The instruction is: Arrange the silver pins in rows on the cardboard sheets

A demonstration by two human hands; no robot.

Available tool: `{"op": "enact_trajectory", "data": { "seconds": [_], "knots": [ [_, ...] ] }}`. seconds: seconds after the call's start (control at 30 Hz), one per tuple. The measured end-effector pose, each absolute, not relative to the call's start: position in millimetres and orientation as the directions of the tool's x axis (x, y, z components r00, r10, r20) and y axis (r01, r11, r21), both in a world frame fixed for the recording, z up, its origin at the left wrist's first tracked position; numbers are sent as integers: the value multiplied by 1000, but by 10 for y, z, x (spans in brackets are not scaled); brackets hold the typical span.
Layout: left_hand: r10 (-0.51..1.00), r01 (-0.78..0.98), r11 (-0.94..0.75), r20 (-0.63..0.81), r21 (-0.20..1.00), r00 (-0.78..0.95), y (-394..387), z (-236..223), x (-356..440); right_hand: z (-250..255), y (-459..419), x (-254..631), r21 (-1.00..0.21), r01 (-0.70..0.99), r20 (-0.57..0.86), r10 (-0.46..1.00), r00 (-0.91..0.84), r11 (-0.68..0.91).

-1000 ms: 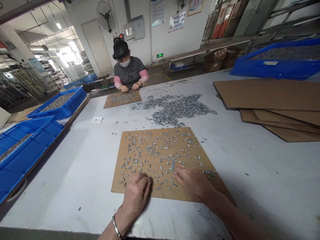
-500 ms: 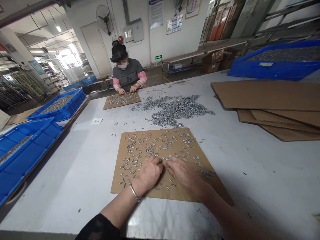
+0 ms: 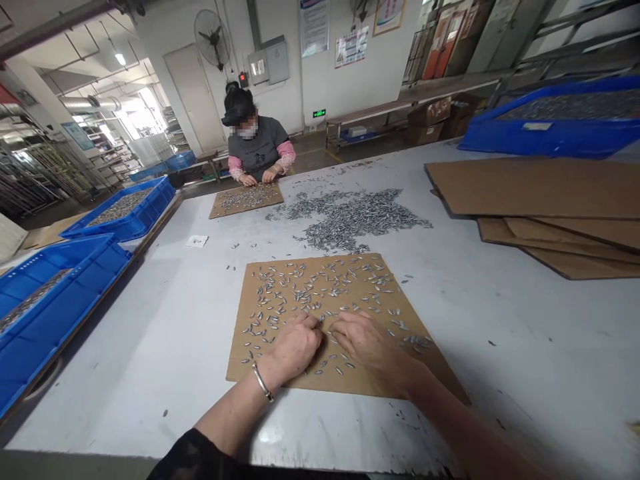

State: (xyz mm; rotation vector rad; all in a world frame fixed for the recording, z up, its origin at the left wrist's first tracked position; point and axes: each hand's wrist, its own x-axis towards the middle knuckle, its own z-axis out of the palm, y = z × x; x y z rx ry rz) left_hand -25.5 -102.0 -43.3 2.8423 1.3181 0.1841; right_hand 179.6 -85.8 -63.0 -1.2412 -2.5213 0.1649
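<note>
A brown cardboard sheet (image 3: pixel 310 381) lies before me, strewn with small, slender silvery-grey metal pieces (image 3: pixel 334 292) pointed at the ends. My left hand (image 3: pixel 296 341), with a bangle at the wrist, rests over the sheet's middle, its fingers curled in and pressed together. Just to its right, my right hand (image 3: pixel 364 339) is bent the same way, thumb and fingertips close to the left one's. Whatever the fingertips hold is hidden or too small to make out. Loose metal pieces surround both hands.
Past the sheet spreads a large heap of the same pieces (image 3: pixel 357 217). A co-worker (image 3: pixel 257 147) handles pieces on another cardboard sheet (image 3: pixel 220 212) across the table. Blue bins (image 3: pixel 107 257) line the left edge; stacked cardboard (image 3: pixel 525 190) and a blue bin (image 3: pixel 535 137) occupy the right.
The view has shifted slightly. Both my hands stay curled over the middle of the sheet, with only small finger movements.
</note>
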Motion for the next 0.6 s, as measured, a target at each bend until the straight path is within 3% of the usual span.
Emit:
{"op": "enact_trajectory", "data": {
  "seconds": [0.1,0.27,0.4,0.6],
  "knots": [
    [784,771,-621,126,145,608,-1053,-318,-330,-592,-863,1995,-320,789,288,847,-446,524],
    [862,790,-505,239,346,446,-1125,-161,-636,-621,-954,2224,-260,843,214,880,-425,471],
    [881,814,-445,347,373,323,-1159,-230,-921,-652,-1001,2161,-269,831,190,873,-450,487],
    [904,829,-373,364,416,223,-1278,-342,-1016,-620,-959,1895,-215,862,116,888,-444,459]
  ]
}}
